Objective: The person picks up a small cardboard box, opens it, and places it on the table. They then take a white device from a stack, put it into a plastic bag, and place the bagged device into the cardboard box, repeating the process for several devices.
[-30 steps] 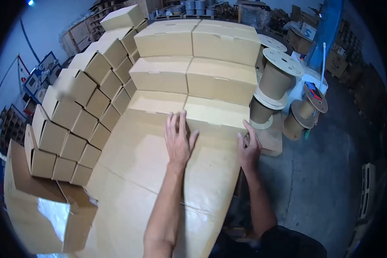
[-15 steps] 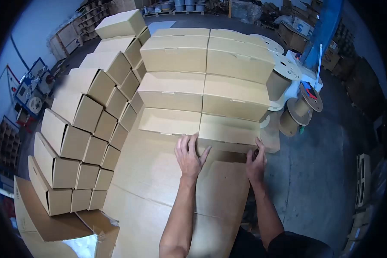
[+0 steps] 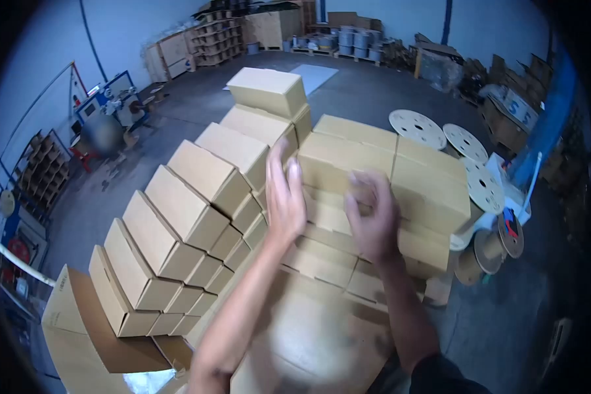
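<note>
My left hand [image 3: 286,200] is raised in front of the stacked cardboard boxes, fingers stretched upward and thumb apart. Nothing is in it. To its right is my right hand [image 3: 376,220], somewhat blurred, its fingers loosely bent and the thumb apart, with nothing visible in it. Behind the hands rise stepped rows of closed tan cardboard boxes [image 3: 433,187], partly covered by both hands. On the left, another stepped stack of boxes [image 3: 189,220] shows its ends, and a single box [image 3: 267,88] lies on top at the far end.
A flat cardboard sheet [image 3: 302,335] lies below my forearms. An open carton [image 3: 79,328] stands at the lower left. Cable reels [image 3: 482,253] and pale round flanges [image 3: 417,128] are at the right, near a blue post [image 3: 551,125]. Machinery [image 3: 115,98] stands back left.
Both hands have lifted from the lowest front boxes to in front of the upper rows. The camera view has tilted up and turned left, showing more of the floor and back wall.
</note>
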`<state>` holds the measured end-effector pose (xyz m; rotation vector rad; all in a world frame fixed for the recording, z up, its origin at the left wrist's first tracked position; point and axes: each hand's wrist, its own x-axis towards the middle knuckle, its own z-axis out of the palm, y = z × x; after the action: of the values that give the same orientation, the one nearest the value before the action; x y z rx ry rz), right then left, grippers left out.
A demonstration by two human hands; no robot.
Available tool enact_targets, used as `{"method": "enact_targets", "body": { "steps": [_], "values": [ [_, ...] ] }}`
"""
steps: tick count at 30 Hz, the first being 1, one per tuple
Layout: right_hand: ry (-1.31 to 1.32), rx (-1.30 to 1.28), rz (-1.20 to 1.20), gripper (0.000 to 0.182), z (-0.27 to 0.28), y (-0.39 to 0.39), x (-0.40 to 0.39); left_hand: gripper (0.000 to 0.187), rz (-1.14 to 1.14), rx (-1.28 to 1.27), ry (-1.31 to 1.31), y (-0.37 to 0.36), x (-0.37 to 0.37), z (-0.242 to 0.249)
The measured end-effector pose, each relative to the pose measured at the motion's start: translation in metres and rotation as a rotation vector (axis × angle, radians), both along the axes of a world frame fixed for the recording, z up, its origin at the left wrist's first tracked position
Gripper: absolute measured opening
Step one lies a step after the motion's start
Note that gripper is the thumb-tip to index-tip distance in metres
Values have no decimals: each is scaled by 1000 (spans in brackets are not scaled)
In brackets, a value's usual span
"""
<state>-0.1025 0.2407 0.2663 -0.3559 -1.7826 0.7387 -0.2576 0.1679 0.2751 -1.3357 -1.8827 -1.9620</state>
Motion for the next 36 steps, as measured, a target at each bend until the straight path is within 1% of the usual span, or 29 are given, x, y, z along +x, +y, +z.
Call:
{"method": "enact_targets", "body": {
  "steps": [1, 2, 3, 4, 5, 6, 7, 9, 10, 13, 14, 17, 18, 19, 21, 23, 24, 25, 27, 29, 30, 31, 33, 35, 36],
  "values": [
    [-19, -74, 66, 36, 19, 23, -37, 70, -48, 9, -153, 24, -27, 16],
    [-43, -47, 96, 47, 29, 52, -74, 78, -86, 27, -308, 47, -54, 32],
    [-53, -46, 87, 54, 42, 74, -108, 89, -175, 77, -476, 71, -83, 41],
    [-66, -51, 77, 62, 49, 93, -139, 89, -159, 74, -541, 84, -96, 55],
    [-107, 50, 30, 87, 47, 122, -172, 89, -145, 75, -601, 96, -107, 68],
    [-127, 55, -16, 98, 50, 139, -198, 101, -297, 74, -678, 110, -134, 62],
    [-153, 51, -64, 108, 51, 148, -215, 102, -281, 62, -744, 109, -132, 69],
    [-289, 33, -109, 117, 58, 164, -238, 106, -256, 41, -865, 112, -128, 83],
    [-364, 22, -131, 122, 60, 168, -244, 108, -231, -8, -854, 117, -138, 78],
    [-498, -95, -6, 123, 70, 176, -248, 105, -252, -15, -902, 128, -159, 71],
    [-301, -20, 90, 119, 60, 185, -253, 102, -344, 24, -822, 130, -168, 62],
    [-79, 127, -40, 113, 70, 166, -245, 98, -272, -54, -615, 127, -175, 57],
    [37, 156, -62, 104, 77, 151, -237, 93, -339, -34, -549, 123, -176, 60],
    [72, 169, -96, 103, 86, 135, -226, 85, -302, 3, -551, 114, -160, 70],
    [92, 234, -106, 102, 98, 104, -200, 77, -305, 85, -557, 89, -122, 97],
    [126, 324, -102, 98, 102, 73, -179, 70, -391, 195, -558, 55, -93, 113],
    [144, 367, -97, 96, 103, 55, -168, 69, -335, 188, -352, 47, -97, 107],
    [125, 364, -52, 93, 104, 36, -154, 67, -282, 242, -264, 32, -84, 106],
    [19, 360, -51, 92, 98, 0, -124, 62, -161, 204, -206, -6, -68, 105],
    [-25, 140, 187, 88, 91, -46, -87, 59, -104, 199, -187, -47, -52, 94],
    [-16, 174, 235, 82, 82, -66, -69, 58, -69, 196, -179, -70, -42, 87],
    [-10, 177, 366, 79, 72, -79, -55, 55, -4, 197, -108, -98, -28, 82],
    [32, -43, 579, 80, 57, -115, -23, 50, 3, 179, -124, -159, 6, 71],
    [129, -105, 527, 83, 42, -141, 1, 45, 63, 99, -138, -234, 41, 66],
    [132, 1, 366, 87, 33, -148, 13, 43, 43, 123, -195, -266, 53, 52]
  ]
}}
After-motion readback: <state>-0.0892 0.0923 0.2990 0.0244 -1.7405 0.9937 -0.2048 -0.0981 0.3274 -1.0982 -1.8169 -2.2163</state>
